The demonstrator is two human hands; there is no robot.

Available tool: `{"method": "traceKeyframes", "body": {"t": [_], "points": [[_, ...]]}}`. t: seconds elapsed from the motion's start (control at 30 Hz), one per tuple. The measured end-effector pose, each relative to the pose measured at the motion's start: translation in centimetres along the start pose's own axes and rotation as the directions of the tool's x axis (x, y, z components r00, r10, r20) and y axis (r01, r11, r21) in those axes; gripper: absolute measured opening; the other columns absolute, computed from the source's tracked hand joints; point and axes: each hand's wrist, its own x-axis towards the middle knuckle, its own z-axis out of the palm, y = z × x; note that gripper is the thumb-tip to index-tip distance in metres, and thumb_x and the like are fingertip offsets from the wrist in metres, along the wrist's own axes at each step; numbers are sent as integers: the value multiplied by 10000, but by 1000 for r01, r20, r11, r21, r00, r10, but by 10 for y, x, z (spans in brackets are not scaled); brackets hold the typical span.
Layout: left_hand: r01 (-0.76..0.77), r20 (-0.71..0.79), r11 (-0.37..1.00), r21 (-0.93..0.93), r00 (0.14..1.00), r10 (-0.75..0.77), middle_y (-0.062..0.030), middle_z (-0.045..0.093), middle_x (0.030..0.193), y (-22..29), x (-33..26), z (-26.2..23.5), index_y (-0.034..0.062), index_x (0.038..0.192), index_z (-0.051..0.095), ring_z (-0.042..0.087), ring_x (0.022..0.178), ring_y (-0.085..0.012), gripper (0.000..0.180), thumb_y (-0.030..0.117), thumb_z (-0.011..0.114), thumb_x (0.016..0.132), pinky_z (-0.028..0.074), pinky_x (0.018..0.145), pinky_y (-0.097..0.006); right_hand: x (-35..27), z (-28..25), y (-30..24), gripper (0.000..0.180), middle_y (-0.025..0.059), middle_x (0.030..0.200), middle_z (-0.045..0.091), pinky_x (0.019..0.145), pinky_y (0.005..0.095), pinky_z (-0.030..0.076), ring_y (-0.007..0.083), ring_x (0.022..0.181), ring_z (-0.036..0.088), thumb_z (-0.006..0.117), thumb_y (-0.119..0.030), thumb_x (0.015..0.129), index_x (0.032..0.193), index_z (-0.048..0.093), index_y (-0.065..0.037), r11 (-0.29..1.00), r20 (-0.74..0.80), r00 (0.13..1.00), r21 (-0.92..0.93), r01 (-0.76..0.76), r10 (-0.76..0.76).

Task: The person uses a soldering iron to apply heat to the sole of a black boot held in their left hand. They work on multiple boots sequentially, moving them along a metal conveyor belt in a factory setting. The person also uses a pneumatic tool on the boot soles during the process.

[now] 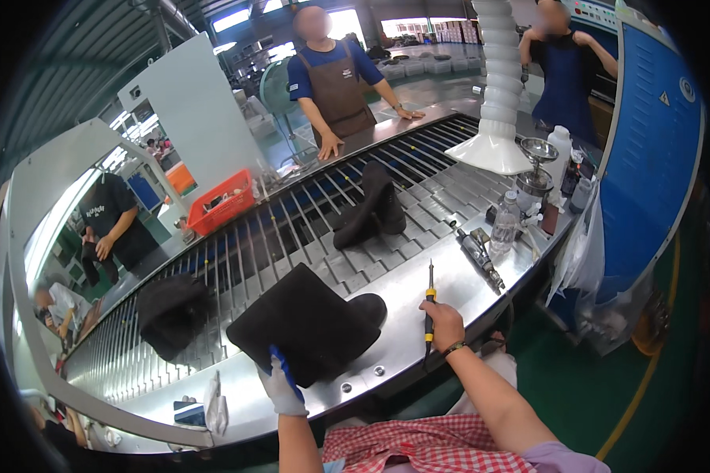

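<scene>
In my left hand (282, 388), which wears a white and blue work glove, is a black boot (308, 319). The boot lies tilted over the metal table, its wide shaft toward the upper left and its toe to the right. My fingers close on the shaft's lower edge, partly hidden behind it. My bare right hand (447, 325) grips a soldering iron (430, 307) with a yellow and black handle, its thin metal tip pointing up and away from me. The tip is apart from the boot.
Slatted conveyor rollers carry another black boot pair (368, 209) and a dark boot (173, 311) at left. A rotary hand tool (480, 256), a clear bottle (505, 221) and a white hose hood (493, 150) are at right. A red basket (221, 203) sits on the far edge; people stand beyond.
</scene>
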Motion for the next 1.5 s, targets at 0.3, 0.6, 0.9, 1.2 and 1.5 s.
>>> {"method": "traceKeyframes", "body": {"t": [0.3,0.6,0.9,1.2,1.5], "points": [[2,135,921,-389,989,54,-80,480,1459,28,9,46,106,1448,432,450,1333,-272,550,472,395,1039,306,1158,-435,-1,0,-4,281,86,799,614,704,440,490,307,793,615,590,-2,790,1015,608,-170,1000,2,1000,13,-3,3],[15,68,958,-287,998,5,-98,456,1473,-4,76,23,55,1470,380,425,1362,-263,502,338,396,1055,276,1175,-398,1,0,1,323,81,830,619,725,433,495,303,812,620,616,14,762,1031,601,-164,999,-7,1000,47,-11,11],[4,381,990,-144,923,51,-118,457,1467,27,73,-35,53,1441,421,432,1347,-270,543,419,398,1041,284,1177,-422,-6,-9,3,237,103,925,702,749,326,544,268,844,695,748,-120,840,1061,661,-111,926,-115,981,363,-103,155],[-181,85,971,158,982,169,-118,466,1450,47,25,-92,49,1427,428,441,1330,-268,528,406,404,1039,295,1166,-418,-13,-82,-51,858,154,851,670,614,293,551,207,657,659,369,-739,918,1194,549,53,582,42,982,801,-143,184],[-185,33,956,226,983,182,-118,475,1433,45,31,-97,45,1413,435,451,1313,-265,513,393,409,1037,306,1155,-415,19,-66,-91,367,110,687,611,490,253,449,150,535,572,595,-319,914,937,678,38,473,54,986,872,-124,158]]}}
